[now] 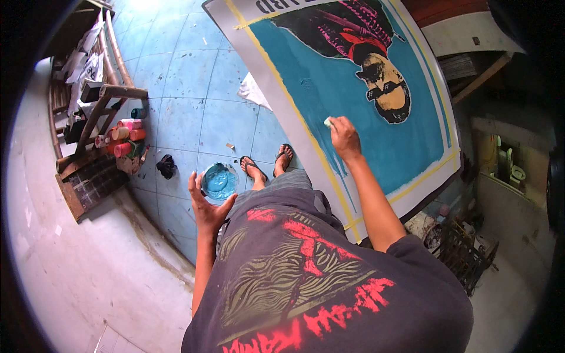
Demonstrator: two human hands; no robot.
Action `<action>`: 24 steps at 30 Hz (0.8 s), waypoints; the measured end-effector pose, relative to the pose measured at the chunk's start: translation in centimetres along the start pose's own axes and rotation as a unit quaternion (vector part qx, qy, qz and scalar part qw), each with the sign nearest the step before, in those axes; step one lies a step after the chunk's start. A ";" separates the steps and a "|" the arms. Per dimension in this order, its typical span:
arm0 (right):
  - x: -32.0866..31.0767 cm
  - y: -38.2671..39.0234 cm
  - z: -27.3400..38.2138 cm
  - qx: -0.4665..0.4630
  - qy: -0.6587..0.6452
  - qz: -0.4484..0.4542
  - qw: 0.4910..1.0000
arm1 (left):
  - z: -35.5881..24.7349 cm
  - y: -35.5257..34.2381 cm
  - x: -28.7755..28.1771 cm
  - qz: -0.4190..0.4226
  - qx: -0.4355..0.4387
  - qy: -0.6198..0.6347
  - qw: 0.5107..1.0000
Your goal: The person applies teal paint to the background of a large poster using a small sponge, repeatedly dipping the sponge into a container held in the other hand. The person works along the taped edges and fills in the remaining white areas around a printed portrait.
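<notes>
My left hand (207, 213) grips a round tub of blue paint (220, 183) by its side, thumb and fingers curved around it. Wet, glossy paint shows inside. My right hand (345, 140) pinches a small pale sponge-like piece (328, 122) over the left part of a large poster (406, 159). Whether the piece touches the surface I cannot tell. The poster has a teal-blue ground and a painted figure in dark glasses (385, 88), upside down from here. Yellow tape (288, 106) runs inside its white border, and a streaky blue edge shows at the lower left.
Several paint bottles and jars (126, 138) stand at the left beside a wooden rack (100, 112). A crumpled black bag (166, 167) lies on the blue tiled floor (182, 76). My sandalled feet (254, 172) are below the poster's left edge. A dark crate (465, 250) sits lower right.
</notes>
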State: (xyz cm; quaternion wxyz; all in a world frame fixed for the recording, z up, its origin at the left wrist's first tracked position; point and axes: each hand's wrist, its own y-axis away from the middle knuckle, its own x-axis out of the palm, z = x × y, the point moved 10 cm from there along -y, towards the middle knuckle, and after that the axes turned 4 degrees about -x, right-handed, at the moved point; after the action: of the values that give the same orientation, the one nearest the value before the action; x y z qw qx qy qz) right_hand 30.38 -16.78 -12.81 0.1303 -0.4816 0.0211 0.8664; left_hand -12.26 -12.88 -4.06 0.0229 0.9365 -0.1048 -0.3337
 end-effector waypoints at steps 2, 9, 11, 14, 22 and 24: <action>1.5 1.3 -1.2 0.036 0.018 0.059 0.997 | -0.4 -0.1 0.0 -0.003 0.017 -0.007 1.000; 0.6 4.3 -1.8 0.045 0.022 0.031 0.998 | -0.2 0.0 -0.1 -0.006 0.035 -0.008 0.999; -1.5 4.9 -0.3 0.025 0.019 -0.028 0.999 | -0.3 0.1 -0.2 -0.003 0.033 -0.007 0.999; 0.3 5.5 -1.4 0.047 0.015 0.044 0.998 | -0.3 0.2 -0.3 -0.001 0.038 -0.011 0.999; 0.4 0.3 -1.0 0.019 0.010 -0.024 0.999 | -0.6 -0.1 0.0 0.018 0.043 0.005 0.999; 0.6 -0.2 -1.2 0.021 0.009 -0.020 1.000 | -0.8 -0.1 -0.1 0.015 0.049 -0.003 0.999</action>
State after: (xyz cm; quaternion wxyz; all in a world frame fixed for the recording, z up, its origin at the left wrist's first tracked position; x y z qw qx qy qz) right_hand 31.13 -16.66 -13.92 0.1572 -0.4869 0.0308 0.8586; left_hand -11.84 -12.74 -3.41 -0.0179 0.9337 -0.1353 -0.3310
